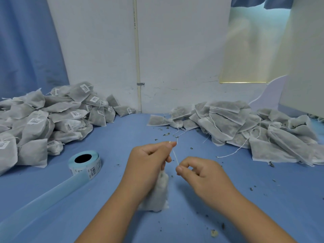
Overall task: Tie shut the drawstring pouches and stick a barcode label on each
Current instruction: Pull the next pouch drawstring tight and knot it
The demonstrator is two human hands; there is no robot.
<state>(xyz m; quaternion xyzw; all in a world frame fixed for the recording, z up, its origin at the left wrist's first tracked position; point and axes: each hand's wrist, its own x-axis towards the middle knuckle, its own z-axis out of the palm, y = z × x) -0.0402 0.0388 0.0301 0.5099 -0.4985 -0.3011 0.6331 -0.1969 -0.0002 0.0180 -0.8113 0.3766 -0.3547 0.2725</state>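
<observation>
A white drawstring pouch (158,193) hangs upright just under my left hand (147,162), which grips its gathered neck and pinches one string end at its raised fingertips. My right hand (201,174) pinches the white drawstring (175,156) between thumb and forefinger, a little to the right of the pouch neck. The string runs taut between the two hands. A roll of barcode labels (85,163) lies on the blue table to the left, its blue backing strip (42,199) trailing toward the front left edge.
A heap of tied, labelled pouches (45,120) fills the left side. A heap of unlabelled pouches with loose strings (249,127) fills the right. Dried herb crumbs (214,233) dot the blue table surface (210,207). A white wall stands behind.
</observation>
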